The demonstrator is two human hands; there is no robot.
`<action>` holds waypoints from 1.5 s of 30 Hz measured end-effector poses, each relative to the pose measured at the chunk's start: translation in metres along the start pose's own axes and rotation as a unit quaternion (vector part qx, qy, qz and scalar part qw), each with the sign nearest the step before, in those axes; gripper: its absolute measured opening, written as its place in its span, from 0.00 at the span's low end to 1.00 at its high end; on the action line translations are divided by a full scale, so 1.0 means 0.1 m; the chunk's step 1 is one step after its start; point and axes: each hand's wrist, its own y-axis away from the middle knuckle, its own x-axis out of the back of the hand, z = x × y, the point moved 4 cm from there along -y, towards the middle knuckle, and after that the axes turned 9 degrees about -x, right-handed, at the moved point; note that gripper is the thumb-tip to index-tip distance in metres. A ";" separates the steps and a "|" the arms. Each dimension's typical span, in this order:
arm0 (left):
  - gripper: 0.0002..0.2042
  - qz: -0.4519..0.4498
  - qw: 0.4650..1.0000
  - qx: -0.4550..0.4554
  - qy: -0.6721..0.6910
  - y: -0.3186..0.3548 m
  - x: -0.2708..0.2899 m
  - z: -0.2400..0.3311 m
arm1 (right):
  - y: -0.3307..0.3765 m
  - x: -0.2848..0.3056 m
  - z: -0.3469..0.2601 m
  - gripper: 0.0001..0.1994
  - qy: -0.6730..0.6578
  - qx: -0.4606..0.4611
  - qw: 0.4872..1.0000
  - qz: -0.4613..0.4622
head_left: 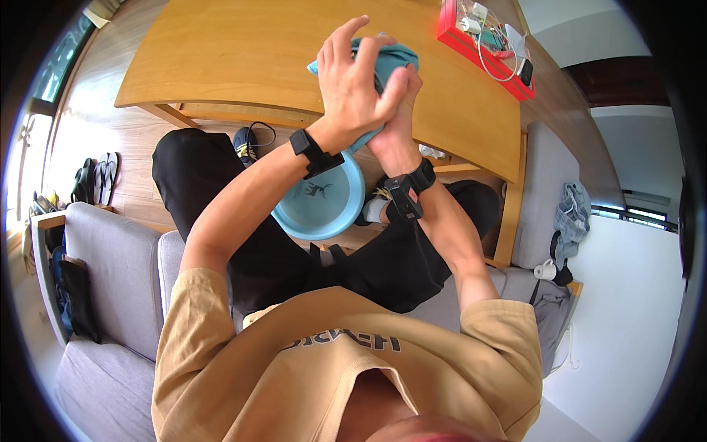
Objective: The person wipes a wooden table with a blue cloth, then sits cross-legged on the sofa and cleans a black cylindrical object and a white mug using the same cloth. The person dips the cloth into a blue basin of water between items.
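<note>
Both hands squeeze a soft teal cloth above the wooden table.
Left hand, fingers spread, presses the crumpled cloth against the right hand gripping beneath; a smooth round light-blue bowl lies below the wrists.

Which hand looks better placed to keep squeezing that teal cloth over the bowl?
Probably the left hand: it wraps over the teal cloth from on top, above the blue bowl. The right hand sits mostly hidden behind it.

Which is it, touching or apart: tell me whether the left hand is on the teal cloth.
Touching. The head view shows the left hand wrapped over the teal cloth, fingers pressed into it, with the right hand gripping it from the other side.
</note>
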 end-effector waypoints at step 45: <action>0.31 -0.147 0.930 0.225 0.250 0.41 -0.08 -0.18 | -0.14 0.25 -0.57 0.39 0.371 0.272 0.888 -0.004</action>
